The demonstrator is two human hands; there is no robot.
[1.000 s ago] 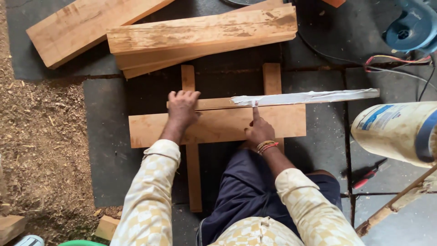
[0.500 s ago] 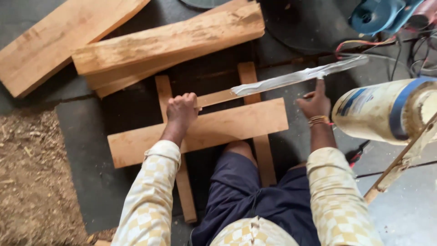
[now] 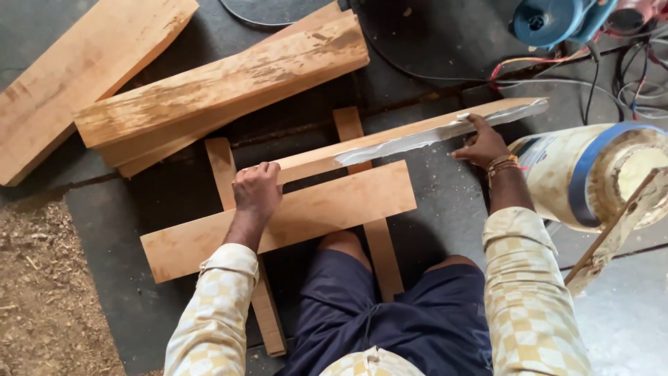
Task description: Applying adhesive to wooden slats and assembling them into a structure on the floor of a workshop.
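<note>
1. Head view, looking straight down: the left hand (image 3: 256, 191) is curled over the near end of a narrow wooden strip (image 3: 390, 138), fingers clenched on it just above a wide flat board (image 3: 278, 219).
2. That narrow strip slants up to the right, its upper face smeared with pale glue (image 3: 431, 136) along the right half.
3. Over on the right, the right hand (image 3: 485, 145) has fingers spread, fingertips pressing the glued strip near its far end; it grasps nothing.
4. The wide board lies across two slim upright battens (image 3: 365, 202) on the dark floor (image 3: 445, 223), right in front of the person's knees.
5. Container watch: a large pale tub with a blue band (image 3: 588, 174) sits at the right edge of the floor, just beside the right forearm, creamy glue inside, a stick (image 3: 612, 230) leaning out of it.
6. Rough planks (image 3: 223, 83) are stacked toward the far left; sawdust (image 3: 49, 292) covers the near left corner; a blue power tool (image 3: 553, 21) and cables sit at the far right.
</note>
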